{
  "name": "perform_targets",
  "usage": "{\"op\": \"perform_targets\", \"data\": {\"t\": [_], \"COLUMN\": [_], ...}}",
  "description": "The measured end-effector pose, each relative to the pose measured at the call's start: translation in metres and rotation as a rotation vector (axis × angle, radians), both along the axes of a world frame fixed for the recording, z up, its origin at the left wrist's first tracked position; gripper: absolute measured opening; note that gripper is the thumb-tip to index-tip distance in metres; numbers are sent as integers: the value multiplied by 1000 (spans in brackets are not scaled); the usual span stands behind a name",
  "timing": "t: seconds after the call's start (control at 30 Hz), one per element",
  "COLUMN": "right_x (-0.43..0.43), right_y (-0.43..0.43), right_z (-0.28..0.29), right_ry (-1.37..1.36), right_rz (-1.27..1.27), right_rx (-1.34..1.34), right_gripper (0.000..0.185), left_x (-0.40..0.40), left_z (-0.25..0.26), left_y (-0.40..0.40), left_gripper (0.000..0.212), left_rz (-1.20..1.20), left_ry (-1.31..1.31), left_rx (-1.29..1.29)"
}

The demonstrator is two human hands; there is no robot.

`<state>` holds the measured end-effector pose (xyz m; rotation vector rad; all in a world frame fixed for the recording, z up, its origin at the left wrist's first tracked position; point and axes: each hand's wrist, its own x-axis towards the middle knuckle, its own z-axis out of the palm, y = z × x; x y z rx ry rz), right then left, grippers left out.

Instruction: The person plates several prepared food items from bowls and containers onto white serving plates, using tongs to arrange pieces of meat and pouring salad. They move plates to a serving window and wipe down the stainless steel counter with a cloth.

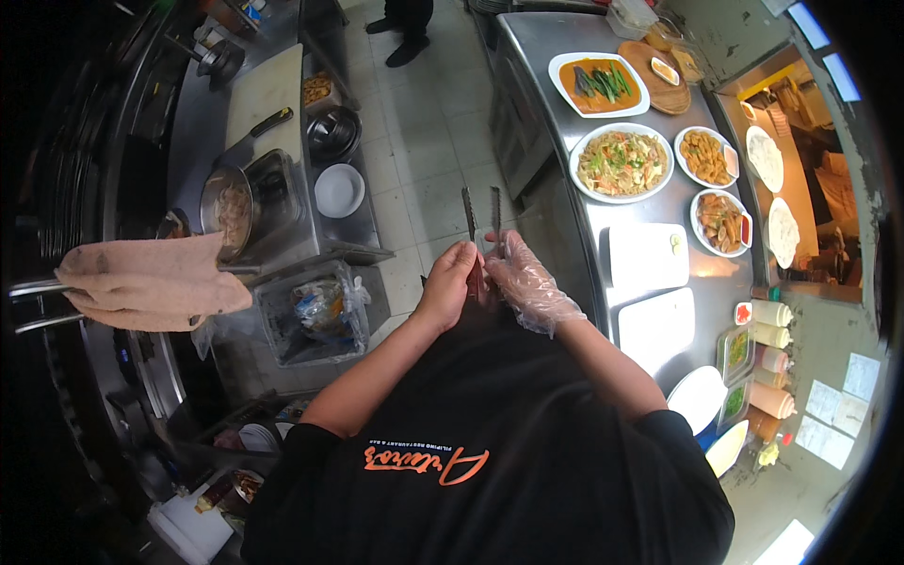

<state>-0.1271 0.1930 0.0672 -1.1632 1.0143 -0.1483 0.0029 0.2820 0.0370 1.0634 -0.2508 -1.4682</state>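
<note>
My left hand (450, 282), bare, grips what look like metal tongs (468, 215) in front of my black shirt. Two dark serrated arms point away from me, their tips apart. My right hand (522, 279) wears a clear plastic glove and is up against the other arm. Whether its fingers close on that arm is hard to see. Something reddish shows between the hands, partly hidden by the fingers. To the right, on a steel counter (558, 92), a noodle platter (621, 164) stands beside an orange stew dish (600, 85) topped with greens.
Two fried-food plates (706, 157) (720, 222) and a white rectangular plate (639, 265) with lime slices share the counter. Squeeze bottles (773, 335) line the wall. Leftward are a knife (272, 121) on a cutting board, a lined bin (272, 339) and a hanging towel (148, 282). A person's shoes (408, 51) are ahead.
</note>
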Motion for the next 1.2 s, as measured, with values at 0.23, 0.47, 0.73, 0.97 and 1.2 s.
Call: {"op": "perform_targets", "data": {"t": [0.23,0.47,0.73,0.97,1.2], "right_x": [7,21,51,73,81], "right_y": [-1,1,1,7,9], "right_z": [21,15,19,57,70], "right_ry": [-5,3,112,-47,-64], "right_rz": [99,125,105,231,161], "right_rx": [-215,-256,-1051,-630,-366], "right_gripper": [29,28,9,10,16], "left_x": [8,15,28,39,47], "left_z": [7,18,54,69,61], "left_y": [5,16,11,18,22], "left_gripper": [30,29,48,62,63], "left_rz": [-58,11,284,389,398], "left_ry": [-340,-610,129,43,79], "left_rx": [-35,-41,131,264,224]}}
